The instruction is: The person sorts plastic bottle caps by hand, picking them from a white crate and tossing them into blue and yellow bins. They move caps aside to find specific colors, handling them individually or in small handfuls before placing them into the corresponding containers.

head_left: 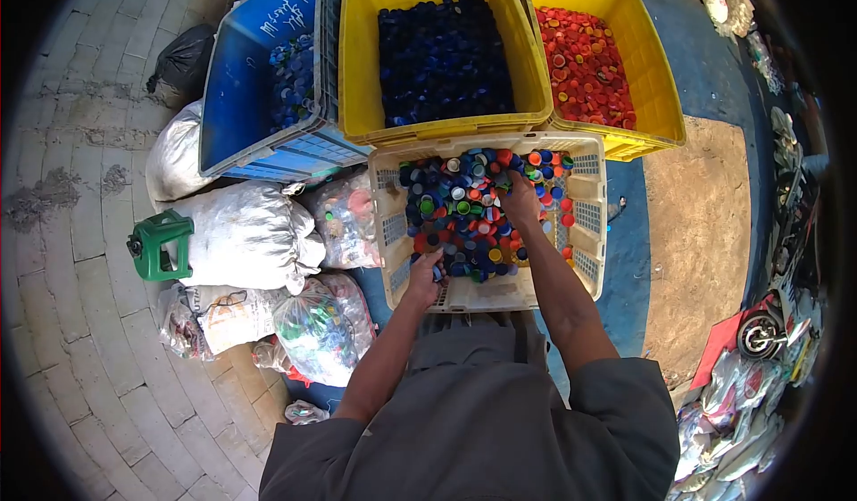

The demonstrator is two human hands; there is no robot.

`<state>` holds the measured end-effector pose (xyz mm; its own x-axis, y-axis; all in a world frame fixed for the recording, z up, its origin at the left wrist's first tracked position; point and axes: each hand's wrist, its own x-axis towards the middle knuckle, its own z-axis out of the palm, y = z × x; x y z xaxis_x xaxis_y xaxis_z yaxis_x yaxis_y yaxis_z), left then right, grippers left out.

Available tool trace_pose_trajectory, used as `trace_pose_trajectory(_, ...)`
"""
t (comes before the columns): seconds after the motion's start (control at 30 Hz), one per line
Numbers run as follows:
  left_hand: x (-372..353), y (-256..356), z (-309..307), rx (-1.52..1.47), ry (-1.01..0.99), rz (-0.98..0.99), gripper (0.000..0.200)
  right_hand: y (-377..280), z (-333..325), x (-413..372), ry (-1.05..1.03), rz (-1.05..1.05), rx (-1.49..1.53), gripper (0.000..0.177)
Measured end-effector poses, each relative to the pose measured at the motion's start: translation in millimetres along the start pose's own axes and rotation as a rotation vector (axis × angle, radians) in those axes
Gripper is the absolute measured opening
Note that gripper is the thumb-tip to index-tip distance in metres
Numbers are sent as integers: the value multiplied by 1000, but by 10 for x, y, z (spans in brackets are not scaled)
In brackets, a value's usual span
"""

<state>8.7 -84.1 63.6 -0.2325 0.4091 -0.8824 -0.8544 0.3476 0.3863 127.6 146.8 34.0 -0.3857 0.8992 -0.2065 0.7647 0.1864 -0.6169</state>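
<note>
Right in front of me is a white plastic crate [486, 298] holding mixed bottle caps [473, 224] in blue, red, green, white and yellow. At the crate's near left corner, my left hand [425, 280] has its fingers curled round blue bottle caps, one of which shows at the fingertips. My right hand [521, 203] reaches into the pile toward the far side. Its fingers are drawn together at the caps, and what lies between them is hidden.
Beyond the crate stand a blue bin [237, 82], a yellow bin [357, 55] of dark blue caps and another yellow bin [647, 46] of red caps. White sacks [241, 238], clear bags [317, 331] and a green jerrycan [162, 244] lie left. Plastic waste [741, 412] lines the right.
</note>
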Motion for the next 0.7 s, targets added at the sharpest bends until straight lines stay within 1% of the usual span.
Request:
trace_pose_trajectory(0.07, -15, 1, -9, 31, 20, 4, 21, -32, 28, 38, -22, 15, -11, 49)
trace_pose_trajectory(0.13, 5, -3, -5, 122, 13, 49, 23, -17, 54, 79, -26, 17, 10, 49)
trace_pose_trajectory(0.23, 55, 29, 66, 242, -5, 101, 22, 59, 117, 89, 52, -9, 98, 47)
trace_pose_trajectory(0.33, 118, 145, 233, 388, -7, 148, 19, 135, 105, 12, 108, 40, 346, 45)
trace_pose_trajectory(0.37, 144, 195, 305, 440, -4, 165, 19, 156, 87, -52, 171, 29, 446, 41)
trace_pose_trajectory(0.47, 243, 352, 542, 557, -84, 237, 18, 209, -98, -272, 37, 267, 509, 40)
trace_pose_trajectory(0.5, 309, 393, 601, 615, -87, 286, 18, 223, -123, -367, 1, 337, 635, 32)
trace_pose_trajectory(0.6, 601, 456, 729, 786, -91, 464, 22, 603, -40, -597, -224, 470, 1348, 33)
trace_pose_trajectory(0.67, 792, 494, 791, 897, -86, 622, 27, 555, -170, -795, -247, 539, 1562, 37)
trace_pose_trajectory(0.7, 761, 565, 882, 1010, -59, 672, 36, 519, -223, -869, -259, 571, 1670, 39)
